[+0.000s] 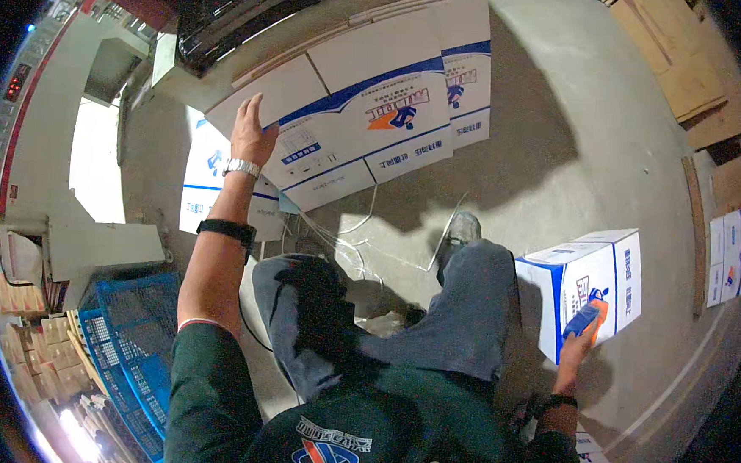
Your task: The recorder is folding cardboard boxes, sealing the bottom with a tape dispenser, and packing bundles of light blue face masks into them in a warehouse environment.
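My left hand (253, 135) reaches forward with its fingers stretched out, lying at the left edge of a stack of flat white cartons (352, 116) with blue bands and printed figures. Something blue shows by its thumb. Out to the right, my right hand (576, 349) is against the near side of a made-up white carton (598, 258) that has blue edges and an orange and blue print. Dark blue covers the area of its fingertips, so I cannot make out how they are bent or whether they hold something.
Loose pale straps (357, 248) lie on the floor between the flat cartons and my knees. Blue plastic crates (130, 344) stand at the left, by a pale machine (89, 252). Brown cardboard (665, 54) is stacked far right, with another white carton (729, 258) nearer.
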Demonstrator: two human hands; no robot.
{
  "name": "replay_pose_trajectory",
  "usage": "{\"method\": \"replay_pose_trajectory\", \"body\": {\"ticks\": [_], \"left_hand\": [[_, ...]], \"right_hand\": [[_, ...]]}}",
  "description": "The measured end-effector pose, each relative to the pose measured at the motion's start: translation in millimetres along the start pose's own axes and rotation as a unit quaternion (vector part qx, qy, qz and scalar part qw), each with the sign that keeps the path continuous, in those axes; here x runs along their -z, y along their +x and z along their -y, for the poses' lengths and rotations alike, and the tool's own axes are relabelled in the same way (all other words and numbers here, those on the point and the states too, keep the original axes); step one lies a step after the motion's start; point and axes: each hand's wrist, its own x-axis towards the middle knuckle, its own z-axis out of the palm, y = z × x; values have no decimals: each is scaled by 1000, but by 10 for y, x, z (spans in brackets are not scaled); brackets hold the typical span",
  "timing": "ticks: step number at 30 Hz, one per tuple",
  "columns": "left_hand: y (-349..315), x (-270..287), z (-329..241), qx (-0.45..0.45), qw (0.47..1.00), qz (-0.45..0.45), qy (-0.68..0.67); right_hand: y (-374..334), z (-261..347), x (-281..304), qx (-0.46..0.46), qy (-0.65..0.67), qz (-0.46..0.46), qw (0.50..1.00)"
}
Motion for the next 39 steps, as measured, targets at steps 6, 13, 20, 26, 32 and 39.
{"method": "replay_pose_trajectory", "body": {"ticks": [6,13,20,26,32,39], "left_hand": [[768,-615,207,-103,991,3,88],[1052,-820,403,-66,959,21,275],[1160,-517,600,-101,971,61,206],[158,-155,-217,-109,988,-5,111],[-502,226,-463,-186,981,-23,50],[-1597,744,-346,-322,945,43,18]], "right_hand": [[792,-152,-272,-5,341,-100,935],[918,291,-38,-65,-89,-18,994],[968,-179,193,-57,282,21,958],[886,1862,381,59,91,1,994],[922,4209,246,408,118,23,905],[199,5011,-282,498,7,203,843]]}}
